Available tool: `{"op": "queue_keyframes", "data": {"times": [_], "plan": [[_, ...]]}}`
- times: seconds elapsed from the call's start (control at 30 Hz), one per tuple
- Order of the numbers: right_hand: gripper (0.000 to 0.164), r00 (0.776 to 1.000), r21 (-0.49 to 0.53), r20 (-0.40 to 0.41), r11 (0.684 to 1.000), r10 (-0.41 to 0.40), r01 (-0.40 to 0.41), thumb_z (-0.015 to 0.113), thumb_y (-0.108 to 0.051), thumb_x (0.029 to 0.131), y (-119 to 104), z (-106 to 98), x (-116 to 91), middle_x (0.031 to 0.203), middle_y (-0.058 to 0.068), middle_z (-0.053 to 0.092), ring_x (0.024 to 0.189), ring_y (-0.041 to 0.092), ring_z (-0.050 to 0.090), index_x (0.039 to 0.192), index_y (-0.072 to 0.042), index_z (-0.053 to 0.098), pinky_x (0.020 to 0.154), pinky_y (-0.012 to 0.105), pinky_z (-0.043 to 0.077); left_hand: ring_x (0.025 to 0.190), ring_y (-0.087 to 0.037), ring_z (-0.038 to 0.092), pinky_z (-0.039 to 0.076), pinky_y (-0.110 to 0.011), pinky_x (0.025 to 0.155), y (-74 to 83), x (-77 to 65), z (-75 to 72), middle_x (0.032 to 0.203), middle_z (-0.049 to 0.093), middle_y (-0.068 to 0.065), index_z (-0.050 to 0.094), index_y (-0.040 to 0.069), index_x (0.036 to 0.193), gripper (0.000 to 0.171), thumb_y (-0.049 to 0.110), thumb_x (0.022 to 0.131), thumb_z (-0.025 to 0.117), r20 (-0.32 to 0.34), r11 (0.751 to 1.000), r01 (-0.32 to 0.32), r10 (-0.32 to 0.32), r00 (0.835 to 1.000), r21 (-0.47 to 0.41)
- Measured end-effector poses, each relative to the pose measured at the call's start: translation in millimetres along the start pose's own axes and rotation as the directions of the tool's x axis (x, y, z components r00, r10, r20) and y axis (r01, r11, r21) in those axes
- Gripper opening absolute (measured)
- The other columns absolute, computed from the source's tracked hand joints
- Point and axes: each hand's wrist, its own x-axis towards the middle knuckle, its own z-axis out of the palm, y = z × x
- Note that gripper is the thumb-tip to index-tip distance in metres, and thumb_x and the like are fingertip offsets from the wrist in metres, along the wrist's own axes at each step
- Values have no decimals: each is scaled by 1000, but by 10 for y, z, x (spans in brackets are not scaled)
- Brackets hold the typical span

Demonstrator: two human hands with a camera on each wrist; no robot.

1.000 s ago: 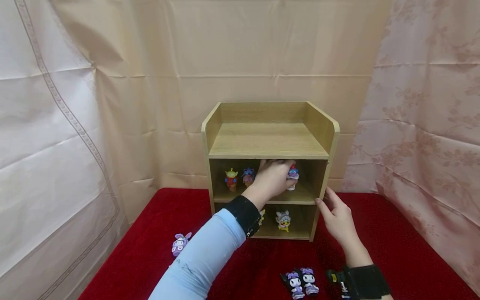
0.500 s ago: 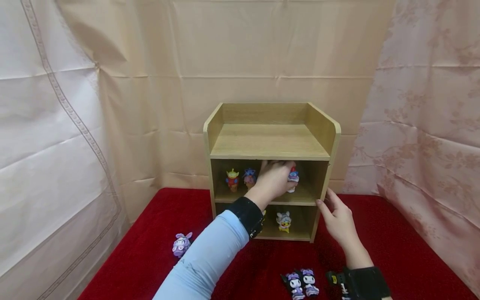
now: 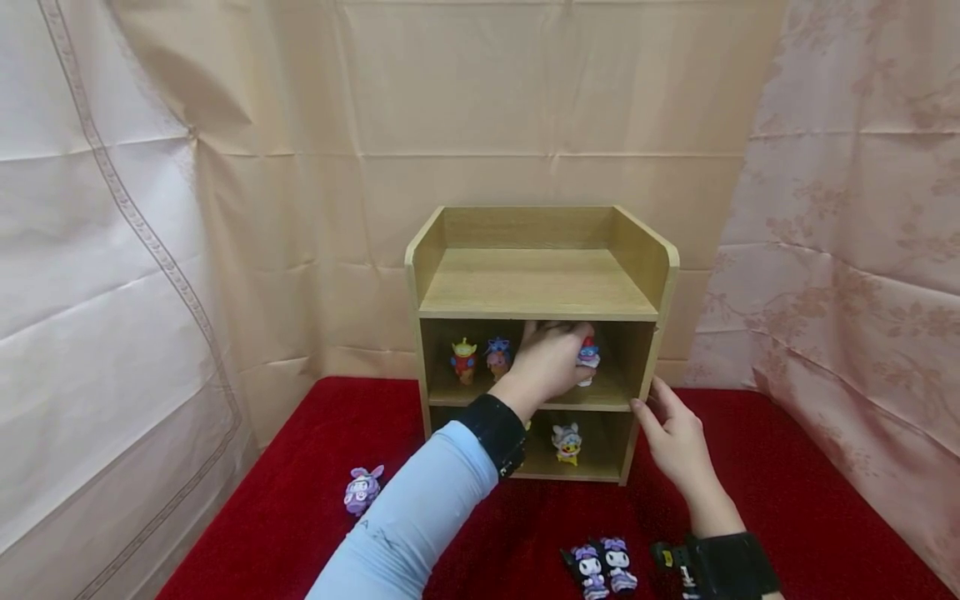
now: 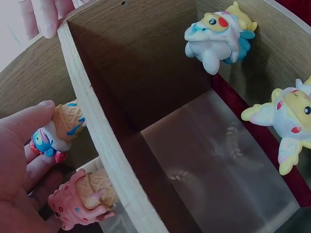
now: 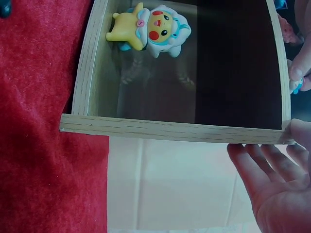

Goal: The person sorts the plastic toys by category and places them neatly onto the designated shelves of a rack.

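Note:
My left hand (image 3: 543, 362) reaches into the middle compartment of a wooden shelf unit (image 3: 540, 283). Its thumb and fingers hold a small blue figurine with a red hat (image 3: 588, 358), whose base is a waffle cone. Close by those fingers, a pink cone figurine (image 4: 80, 199) shows in the left wrist view; the hand hides it from the head camera. My right hand (image 3: 678, 437) grips the shelf's right side panel (image 5: 184, 129), thumb across the front edge and fingers against the outer face.
A green alien figurine (image 3: 464, 361) and a dark blue one (image 3: 497, 357) stand left in the same compartment. Below are yellow figurines in white hoods, one at right (image 3: 567, 443). Purple figurines (image 3: 362, 490) and a black-and-purple pair (image 3: 600, 568) lie on the red cloth (image 3: 285, 467).
My left hand and the blue figurine have shifted very slightly to the right within the compartment. My right hand stays at the side panel.

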Motion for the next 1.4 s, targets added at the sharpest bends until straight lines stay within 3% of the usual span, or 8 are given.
{"op": "queue_keyframes", "data": {"times": [0.5, 1.17, 1.4], "plan": [[48, 1000, 12, 10, 1000, 12, -12, 57, -15, 98, 2, 10, -6, 125, 25, 56, 110, 31, 54, 141, -4, 42, 82, 54, 49, 107, -16, 50, 28, -49, 100, -16, -32, -14, 112, 61, 10, 55, 26, 123, 52, 52, 81, 71, -25, 999, 1, 0, 1000, 34], [47, 1000, -4, 7, 1000, 16, -16, 57, -16, 98, -13, 1, -8, 124, 24, 57, 109, 29, 55, 141, -4, 43, 81, 52, 50, 117, -18, 46, 22, -52, 106, -60, -93, -115, 124, 56, 8, 48, 26, 135, 67, 57, 80, 69, 22, 999, 20, -21, 1000, 38], [47, 1000, -5, 11, 1000, 20, -20, 57, -16, 98, -6, -3, -16, 125, 25, 56, 109, 31, 55, 141, -4, 43, 81, 54, 50, 127, -17, 36, 23, -52, 106, -79, -160, -124, 138, 47, 6, 44, 26, 140, 68, 59, 83, 64, 17, 997, -26, 25, 1000, 67]]}}
